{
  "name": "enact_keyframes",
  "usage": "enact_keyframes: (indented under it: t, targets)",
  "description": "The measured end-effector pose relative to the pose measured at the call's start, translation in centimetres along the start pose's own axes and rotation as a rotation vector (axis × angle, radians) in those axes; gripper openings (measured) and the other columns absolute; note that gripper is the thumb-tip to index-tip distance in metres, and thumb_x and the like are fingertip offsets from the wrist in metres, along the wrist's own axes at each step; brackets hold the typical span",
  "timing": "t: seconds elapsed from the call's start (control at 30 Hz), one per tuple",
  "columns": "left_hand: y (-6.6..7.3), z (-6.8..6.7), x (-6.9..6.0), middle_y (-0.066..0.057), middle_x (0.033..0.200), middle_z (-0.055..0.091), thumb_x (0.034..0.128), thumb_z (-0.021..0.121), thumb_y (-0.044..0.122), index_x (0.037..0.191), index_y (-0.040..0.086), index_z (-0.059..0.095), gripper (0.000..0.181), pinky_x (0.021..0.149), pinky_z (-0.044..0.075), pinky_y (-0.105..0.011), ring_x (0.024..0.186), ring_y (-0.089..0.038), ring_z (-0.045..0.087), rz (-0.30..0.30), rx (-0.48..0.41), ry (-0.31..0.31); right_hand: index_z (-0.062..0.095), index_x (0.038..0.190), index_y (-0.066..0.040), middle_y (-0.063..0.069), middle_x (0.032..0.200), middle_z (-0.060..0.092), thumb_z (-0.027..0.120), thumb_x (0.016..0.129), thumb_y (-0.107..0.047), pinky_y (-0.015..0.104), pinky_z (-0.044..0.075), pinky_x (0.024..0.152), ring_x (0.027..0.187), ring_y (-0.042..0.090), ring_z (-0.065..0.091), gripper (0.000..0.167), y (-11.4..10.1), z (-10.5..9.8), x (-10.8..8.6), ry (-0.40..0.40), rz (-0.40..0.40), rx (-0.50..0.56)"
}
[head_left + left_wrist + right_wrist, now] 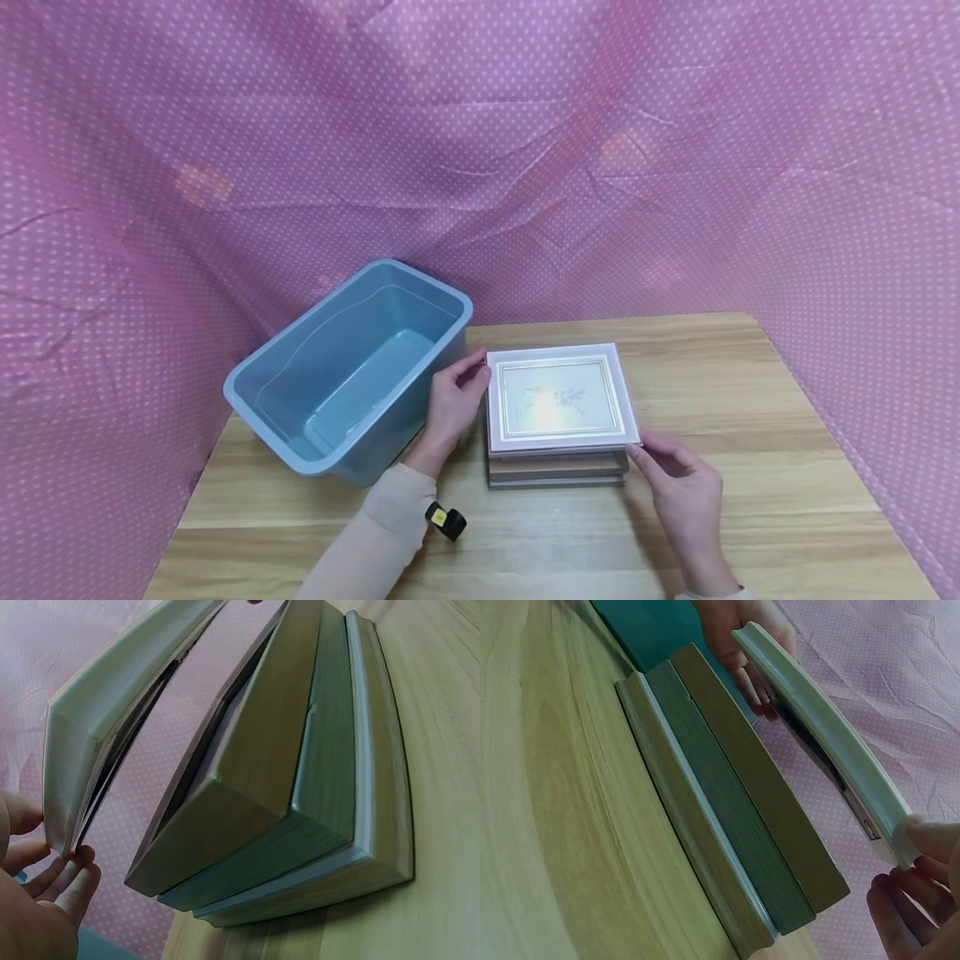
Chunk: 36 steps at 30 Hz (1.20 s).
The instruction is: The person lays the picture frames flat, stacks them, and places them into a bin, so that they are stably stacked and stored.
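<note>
A white picture frame with a faint plant print is held level between both hands. My left hand pinches its left edge, thumb above and fingers below. At the near right corner, my right hand grips it the same way. Both wrist views show a gap between this frame and a stack under it. That stack holds a brown frame, a greenish one and a lowest one with a pale rim, which lies on the table. What faces upward on the stack is mostly hidden.
A blue-grey plastic bin stands left of the stack, close to my left forearm, with nothing visible inside. The wooden table extends to the right. Pink dotted cloth hangs behind and at both sides. A black strap is at my left wrist.
</note>
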<state>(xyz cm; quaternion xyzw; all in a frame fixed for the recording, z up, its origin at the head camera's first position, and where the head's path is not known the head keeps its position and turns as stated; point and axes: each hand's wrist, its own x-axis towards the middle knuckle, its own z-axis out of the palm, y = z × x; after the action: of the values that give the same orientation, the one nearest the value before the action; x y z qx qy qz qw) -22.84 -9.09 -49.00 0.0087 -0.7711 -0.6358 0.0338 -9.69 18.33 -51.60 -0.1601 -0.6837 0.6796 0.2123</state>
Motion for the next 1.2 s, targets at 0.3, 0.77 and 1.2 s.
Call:
enact_keyframes:
  t: [0.3,0.77,1.2]
  targets:
    - [-0.5,0.2,-0.1,-0.014,0.153,0.065,0.1041,0.069,0.011,0.144,0.006,0.067,0.041,0.117,0.055,-0.048,0.138,-0.035,0.064,-0.038,0.022,-0.002,0.077,0.109,0.013,-0.012,0.092,0.082,0.085,0.084,0.012,0.016,0.064,0.079,0.087,0.001,0.079,0.026,0.4,-0.2,-0.2,-0.001,0.04,-0.006]
    - [-1.5,0.4,-0.4,-0.02,0.149,0.066,0.1047,0.067,0.01,0.143,0.004,0.067,0.039,0.116,0.055,-0.05,0.137,-0.038,0.065,0.018,0.122,-0.003,0.08,0.112,0.005,-0.018,0.092,0.08,0.087,0.087,0.002,0.013,0.062,0.081,0.087,-0.004,0.077,0.026,1.0,-0.2,-0.7,-0.035,0.084,-0.137]
    - [-2.6,0.6,-0.7,-0.017,0.153,0.064,0.1072,0.065,0.017,0.147,0.008,0.065,0.041,0.119,0.053,-0.051,0.142,-0.036,0.061,0.007,0.184,-0.004,0.079,0.113,0.006,-0.02,0.092,0.079,0.086,0.088,0.002,0.014,0.063,0.08,0.086,-0.003,0.076,0.026,1.7,-0.3,-0.9,-0.059,0.09,-0.15]
